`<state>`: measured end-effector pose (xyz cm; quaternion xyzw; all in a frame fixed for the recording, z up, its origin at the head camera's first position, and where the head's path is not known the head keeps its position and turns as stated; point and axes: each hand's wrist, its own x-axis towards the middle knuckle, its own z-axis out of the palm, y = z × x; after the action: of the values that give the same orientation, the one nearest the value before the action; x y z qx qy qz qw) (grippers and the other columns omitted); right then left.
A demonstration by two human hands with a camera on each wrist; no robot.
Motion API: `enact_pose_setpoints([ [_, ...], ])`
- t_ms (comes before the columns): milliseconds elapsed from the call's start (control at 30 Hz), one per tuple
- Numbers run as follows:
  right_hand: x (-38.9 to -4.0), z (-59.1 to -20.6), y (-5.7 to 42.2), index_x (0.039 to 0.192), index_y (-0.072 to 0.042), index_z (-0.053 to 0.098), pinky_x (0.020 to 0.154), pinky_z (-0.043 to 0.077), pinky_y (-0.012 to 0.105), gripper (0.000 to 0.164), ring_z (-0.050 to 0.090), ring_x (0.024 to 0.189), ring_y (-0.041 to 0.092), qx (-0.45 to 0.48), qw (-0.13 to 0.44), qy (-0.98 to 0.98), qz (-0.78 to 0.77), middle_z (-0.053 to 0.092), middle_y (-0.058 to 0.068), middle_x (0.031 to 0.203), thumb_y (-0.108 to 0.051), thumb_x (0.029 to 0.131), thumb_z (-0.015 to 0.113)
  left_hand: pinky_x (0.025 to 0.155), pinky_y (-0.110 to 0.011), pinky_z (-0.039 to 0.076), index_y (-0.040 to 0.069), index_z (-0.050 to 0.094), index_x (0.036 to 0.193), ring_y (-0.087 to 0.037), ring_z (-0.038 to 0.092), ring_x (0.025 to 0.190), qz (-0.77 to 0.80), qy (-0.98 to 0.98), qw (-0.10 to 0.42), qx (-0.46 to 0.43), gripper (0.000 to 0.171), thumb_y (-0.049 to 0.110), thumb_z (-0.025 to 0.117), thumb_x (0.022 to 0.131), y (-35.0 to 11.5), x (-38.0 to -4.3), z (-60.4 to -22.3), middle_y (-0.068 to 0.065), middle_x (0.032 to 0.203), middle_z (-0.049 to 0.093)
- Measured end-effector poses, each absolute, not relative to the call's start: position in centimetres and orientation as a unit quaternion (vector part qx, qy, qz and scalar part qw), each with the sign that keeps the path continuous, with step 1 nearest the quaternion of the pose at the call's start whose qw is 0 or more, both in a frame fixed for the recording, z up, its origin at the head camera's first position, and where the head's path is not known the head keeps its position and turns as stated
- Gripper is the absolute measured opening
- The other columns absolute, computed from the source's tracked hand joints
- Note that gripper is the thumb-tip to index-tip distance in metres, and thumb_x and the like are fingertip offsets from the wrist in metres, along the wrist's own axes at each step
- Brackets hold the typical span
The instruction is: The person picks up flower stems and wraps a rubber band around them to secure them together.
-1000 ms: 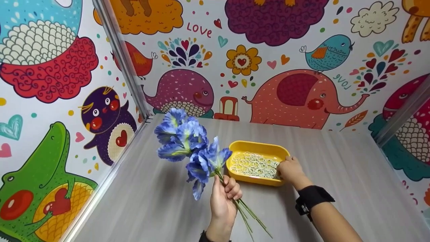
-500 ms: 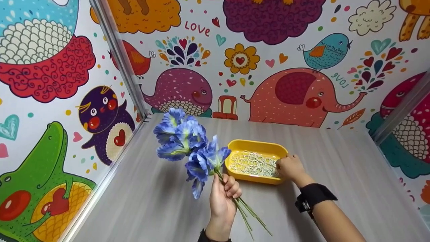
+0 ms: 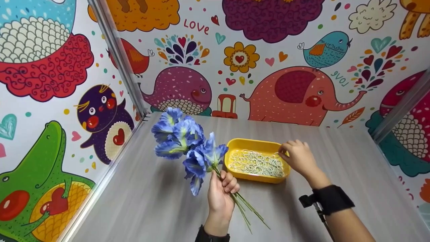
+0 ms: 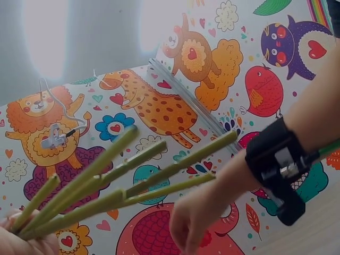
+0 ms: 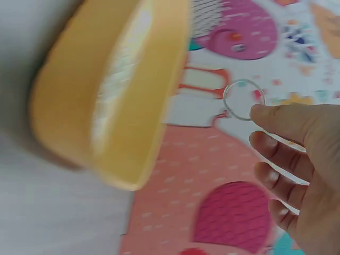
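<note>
My left hand (image 3: pixel 221 198) grips a bunch of blue artificial irises (image 3: pixel 186 139) by their green stems, blossoms leaning up to the left. In the left wrist view the cut stem ends (image 4: pixel 95 183) fan out beyond the fingers. Over the right end of a yellow tray (image 3: pixel 258 177), my right hand (image 3: pixel 299 156) pinches one thin pale rubber band (image 5: pixel 224 98) between thumb and forefinger, its other fingers loosely curved. Many more pale bands (image 3: pixel 255 163) lie loose on the tray floor.
The tray stands on a grey wood-grain table (image 3: pixel 161 201). Walls with cartoon animals (image 3: pixel 181 87) close off the back and sides, with a metal strip (image 3: pixel 124 57) at the left corner. A black wrist strap with a camera (image 3: pixel 332 199) sits on the right forearm.
My right hand has lifted from among the bands, up and slightly right, and now shows a single rubber band at its fingertips. The left hand keeps its grip on the irises, nearly still.
</note>
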<state>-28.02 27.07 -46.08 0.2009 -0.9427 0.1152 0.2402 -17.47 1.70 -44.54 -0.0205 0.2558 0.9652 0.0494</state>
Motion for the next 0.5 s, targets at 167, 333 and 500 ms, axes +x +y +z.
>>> enact_pose_setpoints([
  [167,-25.4,-43.1,26.4,0.076,-0.014,0.064,0.064,0.028,0.033,0.013,0.046,0.071,0.017,0.212,0.279,-0.923,0.161,0.057,-0.002,0.073,-0.015,0.071,0.075,0.049,-0.021,0.021,0.012,0.025,0.077,-0.007,0.023,0.048,0.966,0.253,0.047,-0.024,0.037,0.038,0.009,0.098,1.8,-18.1,-44.3,0.002,0.064,0.020],
  [333,-22.4,-40.8,25.8,0.079,-0.014,0.064,0.067,0.029,0.034,0.017,0.046,0.074,0.015,0.252,0.318,-0.892,0.197,0.057,-0.003,0.075,-0.012,0.069,0.076,0.049,-0.021,0.021,0.012,0.024,0.077,-0.007,0.023,0.048,0.966,0.254,0.044,-0.011,0.036,0.038,0.010,0.098,1.9,-18.6,-43.9,0.002,0.064,0.020],
  [500,-19.8,-39.5,25.5,0.082,-0.014,0.064,0.069,0.029,0.031,0.013,0.047,0.076,0.013,0.292,0.344,-0.864,0.225,0.058,-0.005,0.079,-0.025,0.079,0.068,0.048,-0.021,0.022,0.012,0.024,0.077,-0.007,0.023,0.047,0.967,0.252,0.043,-0.010,0.036,0.038,0.012,0.098,2.0,-18.8,-43.3,0.002,0.063,0.020],
])
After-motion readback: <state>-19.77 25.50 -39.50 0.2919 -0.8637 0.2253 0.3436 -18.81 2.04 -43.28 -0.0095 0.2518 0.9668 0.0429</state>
